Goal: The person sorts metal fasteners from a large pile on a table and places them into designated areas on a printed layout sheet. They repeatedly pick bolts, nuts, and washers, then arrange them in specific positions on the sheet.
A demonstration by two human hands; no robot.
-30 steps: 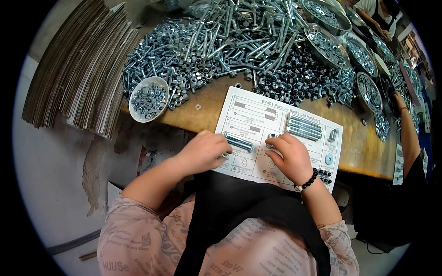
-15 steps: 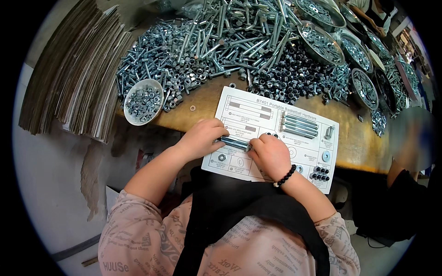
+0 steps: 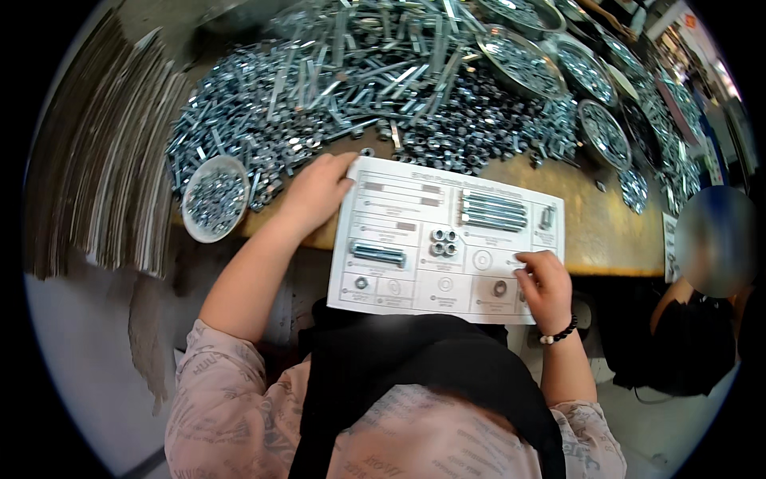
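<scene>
On the far left, beyond the left hand, a stack of flat grey sheets (image 3: 96,168) leans along the edge of the table (image 3: 606,239). Just left of the left hand stands a small white bowl (image 3: 212,197) full of small metal parts.

The left hand (image 3: 315,191) lies at the top left corner of the white sorting sheet (image 3: 415,211). Its fingers are together and bent a little, and they touch the border of the big pile of bolts and nuts (image 3: 383,88) just above it. I cannot tell if it pinches a piece or only reaches.

The sheet lies between both hands, at the near edge of the table. Some boxes are already filled: one thick bolt (image 3: 378,254) below and right of the left hand, a group of four nuts (image 3: 444,242) in the middle, several long bolts (image 3: 493,211) in the upper right box, a small piece (image 3: 547,217) beside them, and single washers (image 3: 361,283) in the lower row. A few boxes appear to have only their printed drawing, so I judge the filling is more than half done.

The right hand (image 3: 546,287) rests on the lower right part of the sheet, fingers curled and pressed together on the paper beside a washer (image 3: 499,288); whether it holds something I cannot tell.

Up and right of the right hand, round metal trays (image 3: 602,132) with more parts stand in a row.
</scene>
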